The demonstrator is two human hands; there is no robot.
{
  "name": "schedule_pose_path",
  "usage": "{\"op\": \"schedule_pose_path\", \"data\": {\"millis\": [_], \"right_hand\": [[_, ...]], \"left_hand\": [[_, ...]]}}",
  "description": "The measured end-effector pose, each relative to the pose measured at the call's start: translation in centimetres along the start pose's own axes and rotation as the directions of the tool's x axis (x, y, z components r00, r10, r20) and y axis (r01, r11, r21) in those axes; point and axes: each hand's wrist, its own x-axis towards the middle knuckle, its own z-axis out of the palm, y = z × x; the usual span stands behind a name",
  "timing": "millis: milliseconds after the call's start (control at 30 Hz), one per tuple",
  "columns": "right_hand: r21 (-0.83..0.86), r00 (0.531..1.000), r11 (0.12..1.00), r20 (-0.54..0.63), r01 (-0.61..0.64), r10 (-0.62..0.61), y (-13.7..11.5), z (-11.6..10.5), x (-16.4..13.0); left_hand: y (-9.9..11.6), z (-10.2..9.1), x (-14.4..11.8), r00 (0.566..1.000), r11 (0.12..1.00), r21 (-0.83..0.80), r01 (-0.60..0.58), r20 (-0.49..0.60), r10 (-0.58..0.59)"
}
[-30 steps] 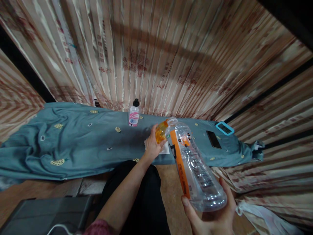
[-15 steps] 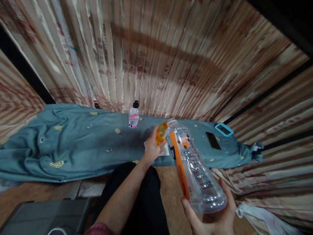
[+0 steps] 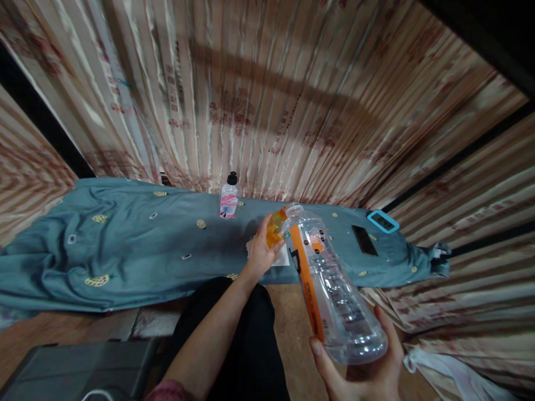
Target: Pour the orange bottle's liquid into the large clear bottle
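Note:
My right hand [image 3: 363,370] grips the base of a large clear plastic bottle [image 3: 334,289] with an orange label, tilted so its neck points up and away to the left. At the bottle's mouth my left hand [image 3: 259,250] is closed around the orange cap [image 3: 275,227]. Whether the cap sits on the neck or just off it I cannot tell. Under the left hand lies a white tissue [image 3: 284,257] on the blue-grey cloth [image 3: 137,250].
A small pink-labelled bottle with a black cap [image 3: 229,197] stands near the curtain [image 3: 267,100]. A dark phone [image 3: 364,239] and a blue-framed device [image 3: 383,220] lie on the cloth at right. A grey box [image 3: 75,370] sits at lower left.
The view has shifted slightly. Both hands and the bottle stay in nearly the same pose, the left hand still on the cap.

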Motion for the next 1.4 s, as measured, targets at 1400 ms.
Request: {"op": "schedule_pose_path", "data": {"millis": [1400], "right_hand": [[-0.041,1.000,0.999,0.017,-0.023,0.024,0.51,0.02,-0.17]], "left_hand": [[-0.46,-0.02,0.15,1.000,1.000,-0.019,0.020,0.002,-0.020]]}}
